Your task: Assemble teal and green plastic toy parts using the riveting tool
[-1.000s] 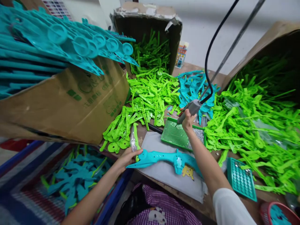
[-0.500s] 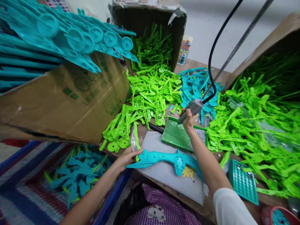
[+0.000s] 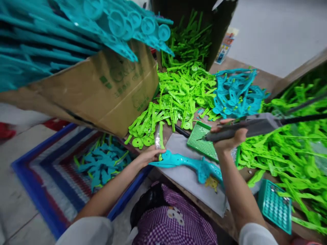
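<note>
My right hand (image 3: 227, 139) is wrapped round a grey electric screwdriver (image 3: 252, 126), which lies almost level, its bit pointing left. The tip is over a green perforated tray (image 3: 201, 141) with small silvery screws at its right end; whether it touches cannot be seen. My left hand (image 3: 152, 154) pinches the left end of a long turquoise plastic part (image 3: 184, 160), where a lime-green piece with a clear blade-like section (image 3: 158, 137) meets it. The turquoise part lies on a pale cloth (image 3: 178, 177), its right end behind my right forearm.
Heaps of lime-green parts (image 3: 186, 88) and turquoise parts (image 3: 237, 92) cover the back of the table. A cardboard box (image 3: 109, 88) piled with turquoise parts stands left. Below it is a blue-edged striped bin (image 3: 48, 180) with finished-looking pieces. A teal tray (image 3: 276, 204) sits right.
The screwdriver has swung from a steep slant to nearly level, its cable end now to the right. My left hand keeps its pinch on the parts. The whole view has shifted.
</note>
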Demonstrator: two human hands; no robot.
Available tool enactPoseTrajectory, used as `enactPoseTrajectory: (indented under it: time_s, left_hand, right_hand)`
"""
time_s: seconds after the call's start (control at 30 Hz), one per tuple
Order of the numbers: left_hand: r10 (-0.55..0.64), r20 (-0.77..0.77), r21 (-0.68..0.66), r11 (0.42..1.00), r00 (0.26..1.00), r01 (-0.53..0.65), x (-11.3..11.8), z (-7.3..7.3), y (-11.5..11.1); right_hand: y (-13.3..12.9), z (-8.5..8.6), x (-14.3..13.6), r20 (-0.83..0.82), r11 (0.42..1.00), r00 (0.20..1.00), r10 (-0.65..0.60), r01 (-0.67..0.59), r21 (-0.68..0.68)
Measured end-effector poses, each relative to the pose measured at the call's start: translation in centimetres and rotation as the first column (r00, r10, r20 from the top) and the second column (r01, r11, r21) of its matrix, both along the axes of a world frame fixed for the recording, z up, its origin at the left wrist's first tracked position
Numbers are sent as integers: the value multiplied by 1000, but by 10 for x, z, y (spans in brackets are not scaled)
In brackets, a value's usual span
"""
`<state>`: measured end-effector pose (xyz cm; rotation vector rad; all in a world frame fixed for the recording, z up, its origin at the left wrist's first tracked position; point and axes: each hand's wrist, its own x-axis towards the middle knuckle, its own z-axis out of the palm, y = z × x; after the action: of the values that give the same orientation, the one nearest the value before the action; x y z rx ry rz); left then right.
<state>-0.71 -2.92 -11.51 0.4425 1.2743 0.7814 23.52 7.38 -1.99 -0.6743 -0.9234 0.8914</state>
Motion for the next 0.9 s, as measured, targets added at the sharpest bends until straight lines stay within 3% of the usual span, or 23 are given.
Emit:
enactPoseTrajectory:
  time_s: [0.13, 0.23, 0.47, 0.67, 0.9]
  left_hand:
    - [-5, 46, 9, 1000, 999, 4, -1, 0, 1]
    - [-17, 51, 19, 1000, 999, 16, -2, 2, 0]
    - [-4, 28, 35, 999, 1000, 3, -3, -2, -1]
    - [-28, 88, 46, 999, 996, 24, -4, -7, -2]
    - [-10, 110, 82, 997, 994, 1, -1, -10, -2]
  right_hand:
    - [-52, -8, -57, 30, 934, 934, 357, -356, -34]
    - [-68, -25, -85, 54, 881, 882, 468, -461, -108]
    - [-71, -49, -93, 162, 853, 843, 513, -481, -202]
    - [-72, -47, -96, 198, 857, 835, 513, -485, -177]
    - [-71, -44, -101, 376, 862, 777, 506, -468, -194]
